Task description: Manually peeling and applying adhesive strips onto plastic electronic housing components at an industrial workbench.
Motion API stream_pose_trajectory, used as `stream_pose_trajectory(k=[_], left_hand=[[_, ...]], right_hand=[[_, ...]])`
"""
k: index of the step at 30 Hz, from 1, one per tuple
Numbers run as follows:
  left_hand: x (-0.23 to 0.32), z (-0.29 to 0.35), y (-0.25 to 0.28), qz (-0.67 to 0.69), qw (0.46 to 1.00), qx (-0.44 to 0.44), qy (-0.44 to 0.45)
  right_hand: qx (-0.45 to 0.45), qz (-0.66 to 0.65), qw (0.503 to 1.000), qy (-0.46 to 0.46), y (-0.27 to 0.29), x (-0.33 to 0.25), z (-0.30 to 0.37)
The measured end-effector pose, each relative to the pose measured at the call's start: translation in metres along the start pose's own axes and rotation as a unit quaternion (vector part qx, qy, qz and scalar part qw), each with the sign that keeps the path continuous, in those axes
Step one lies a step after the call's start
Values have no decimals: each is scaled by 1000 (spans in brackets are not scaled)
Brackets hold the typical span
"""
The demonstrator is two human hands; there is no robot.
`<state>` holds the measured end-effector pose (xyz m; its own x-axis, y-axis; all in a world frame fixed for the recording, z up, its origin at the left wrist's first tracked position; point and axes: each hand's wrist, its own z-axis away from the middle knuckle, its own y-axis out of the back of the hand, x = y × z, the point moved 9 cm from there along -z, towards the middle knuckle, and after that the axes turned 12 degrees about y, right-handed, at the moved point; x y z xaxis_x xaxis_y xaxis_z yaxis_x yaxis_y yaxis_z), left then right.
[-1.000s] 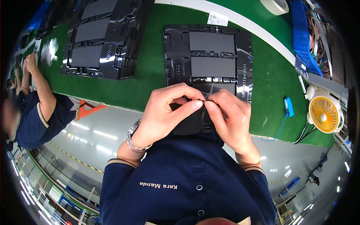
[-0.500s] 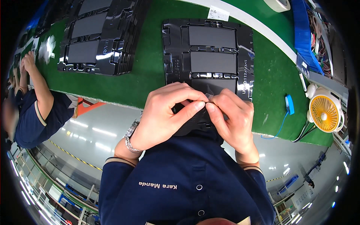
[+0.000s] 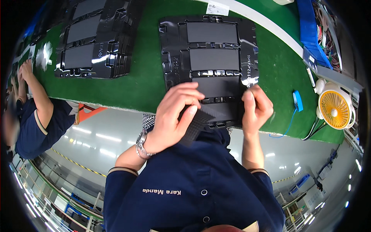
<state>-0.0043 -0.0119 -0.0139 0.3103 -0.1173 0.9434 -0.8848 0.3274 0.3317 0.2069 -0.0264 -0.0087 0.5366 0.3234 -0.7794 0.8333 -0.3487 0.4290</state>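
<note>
In front of me lies a glossy black plastic tray (image 3: 170,58) with several rectangular pockets holding flat dark grey panels (image 3: 214,60). My left hand (image 3: 174,114) is closed on a thin black sheet with a fine grid texture (image 3: 195,125), which hangs tilted over the tray's near left part. My right hand (image 3: 257,110) is at the tray's near right edge, fingers curled in a pinch. Whatever it may hold is too small and blurred to make out.
A stack of similar black trays (image 3: 112,58) stands to the left on the green table (image 3: 145,77). At right are a small white and yellow fan (image 3: 334,112), a blue corded item (image 3: 297,101) and a blue bin of cables (image 3: 313,34). A co-worker (image 3: 34,112) works at far left.
My hands, together at the near part of the tray before, have come apart. The right hand has moved right; the left stays with the black grid sheet, which now shows more fully.
</note>
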Motion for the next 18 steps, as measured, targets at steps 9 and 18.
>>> stream_pose_trajectory(k=[9, 18], left_hand=[[25, -4, 2, -227, 970, -84, -15], [22, 21, -16, -348, 936, -26, 38]], right_hand=[[104, 20, 989, -104, -26, 4, -12], [61, -88, 990, -92, -34, 5, -16]])
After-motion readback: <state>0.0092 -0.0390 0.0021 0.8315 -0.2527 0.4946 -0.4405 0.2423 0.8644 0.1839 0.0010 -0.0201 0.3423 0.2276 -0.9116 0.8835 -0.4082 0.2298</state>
